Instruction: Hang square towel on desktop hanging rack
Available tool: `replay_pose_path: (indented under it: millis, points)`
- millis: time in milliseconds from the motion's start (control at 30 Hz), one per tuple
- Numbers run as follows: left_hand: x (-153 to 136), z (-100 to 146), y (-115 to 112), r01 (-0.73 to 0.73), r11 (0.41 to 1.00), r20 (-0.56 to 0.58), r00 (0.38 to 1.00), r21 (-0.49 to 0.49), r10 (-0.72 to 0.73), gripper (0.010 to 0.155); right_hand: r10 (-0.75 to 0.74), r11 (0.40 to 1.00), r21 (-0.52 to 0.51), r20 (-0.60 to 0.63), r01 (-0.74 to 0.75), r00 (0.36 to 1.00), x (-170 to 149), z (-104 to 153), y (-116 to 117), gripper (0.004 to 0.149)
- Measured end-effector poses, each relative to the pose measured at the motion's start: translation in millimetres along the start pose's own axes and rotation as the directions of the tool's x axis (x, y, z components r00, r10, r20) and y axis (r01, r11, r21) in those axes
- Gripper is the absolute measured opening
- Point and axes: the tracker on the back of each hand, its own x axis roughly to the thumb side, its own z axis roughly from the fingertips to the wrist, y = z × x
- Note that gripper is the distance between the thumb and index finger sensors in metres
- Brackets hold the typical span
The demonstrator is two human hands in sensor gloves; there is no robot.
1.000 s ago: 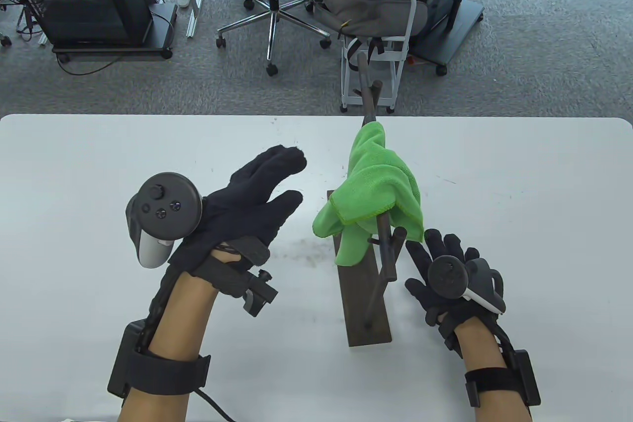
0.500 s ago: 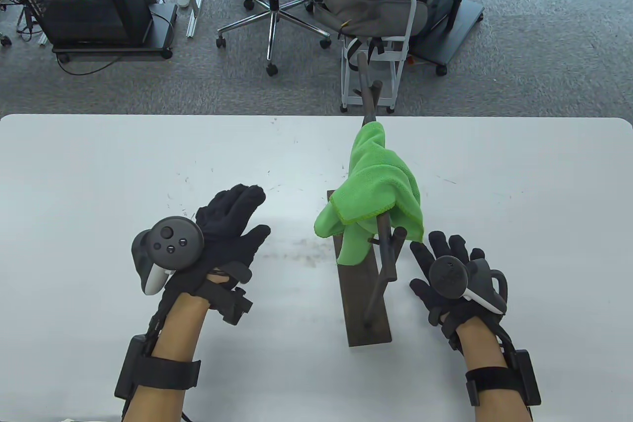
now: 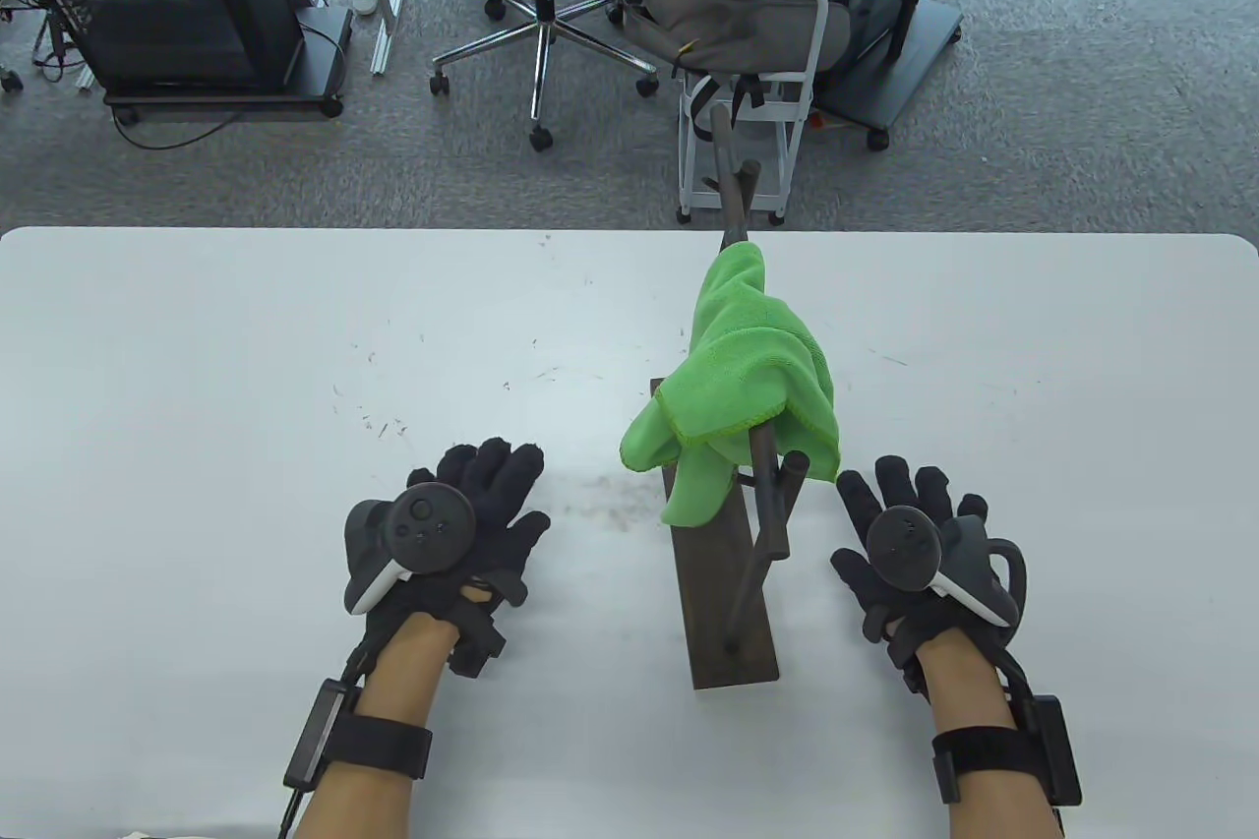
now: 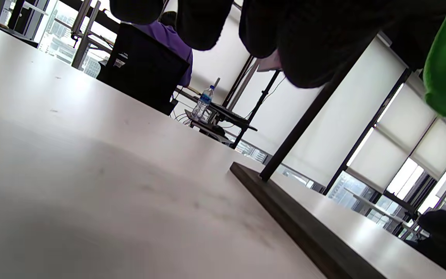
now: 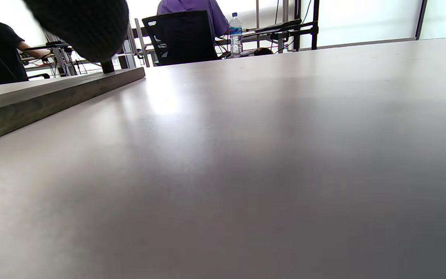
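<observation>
From the table view, the green square towel [image 3: 738, 391] is draped over a peg of the dark desktop hanging rack [image 3: 733, 524], bunched near the pole with one corner hanging low over the wooden base. The left hand [image 3: 472, 524] rests flat on the white counter [image 3: 197, 387] to the left of the rack, fingers loosely spread and gripping nothing. The right hand [image 3: 905, 534] lies flat to the right of the rack, fingers spread, just beside the low peg and also empty. The hanging looks done.

In the left wrist view, the gloved fingers [image 4: 203, 23] hang from the top edge just above the counter, and a fold of the towel [image 4: 445, 66] shows at the right edge above the rack base [image 4: 304, 221], clear of it.

In the right wrist view, one dark fingertip [image 5: 87, 27] sits at the top left, close over the counter, with the base edge [image 5: 45, 97] alongside; the towel is not visible here.

The risk now, as I judge it, is the uneven drape: the cloth sits bunched on a slanted peg, so a knock to the base or peg from the nearby right hand could let it slide off.
</observation>
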Motion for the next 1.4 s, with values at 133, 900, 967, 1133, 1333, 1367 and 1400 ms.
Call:
replay_pose_path:
  millis: [133,900,967,1133,1333,1367,1400]
  points:
    - [-4,2,-5,0.102,0.994,-0.013,0.995,-0.028,-0.103,0.067,0.0,1.0,-0.005,0.009,0.0,1.0,2,2,0,0.077]
    - [-20,10,-3,0.092,0.995,-0.112,0.989,-0.037,-0.096,0.069,0.003,1.0,0.007,0.006,-0.003,1.0,2,5,-1,0.077]
    - [-20,10,-1,0.094,0.995,-0.112,0.989,-0.026,-0.097,0.069,-0.001,1.0,0.011,0.012,0.001,1.0,3,4,0,0.077]
    - [-25,11,0,0.1,0.994,-0.133,0.986,-0.042,-0.105,0.07,-0.011,0.999,0.034,0.018,0.01,1.0,5,1,3,0.076]
    - [-22,11,-3,0.116,0.99,-0.127,0.984,-0.076,-0.125,0.07,-0.007,0.999,0.042,0.024,0.006,1.0,7,1,5,0.076]
    - [-20,11,-4,0.114,0.99,-0.124,0.985,-0.082,-0.124,0.07,-0.007,0.999,0.044,0.027,0.006,1.0,7,1,5,0.076]
    - [-19,11,-4,0.112,0.99,-0.122,0.985,-0.085,-0.122,0.069,-0.009,0.999,0.044,0.028,0.008,1.0,8,1,5,0.076]
